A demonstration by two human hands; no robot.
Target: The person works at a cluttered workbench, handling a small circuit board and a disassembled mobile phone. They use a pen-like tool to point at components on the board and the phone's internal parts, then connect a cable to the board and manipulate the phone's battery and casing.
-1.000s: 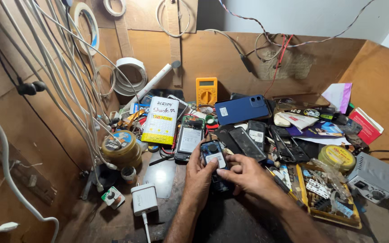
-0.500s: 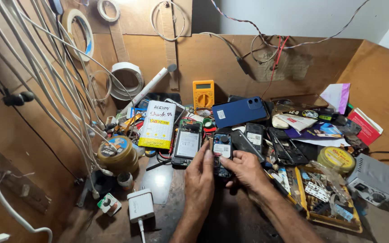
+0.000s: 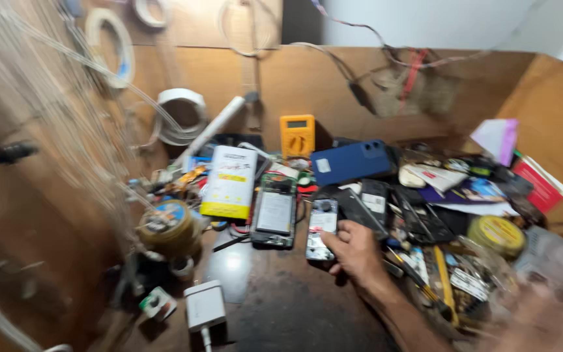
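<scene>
Motion blur smears the white cables (image 3: 47, 130) across the upper left of the frame. A pale shape, possibly a hand (image 3: 542, 313), dissolves at the lower right edge. The right hand (image 3: 356, 251) covers the lower corner of a small phone (image 3: 322, 229); its forearm runs off the bottom edge.

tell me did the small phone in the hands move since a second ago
Yes. The small phone moved away from the body, now beside the opened phone, held by one hand.
</scene>
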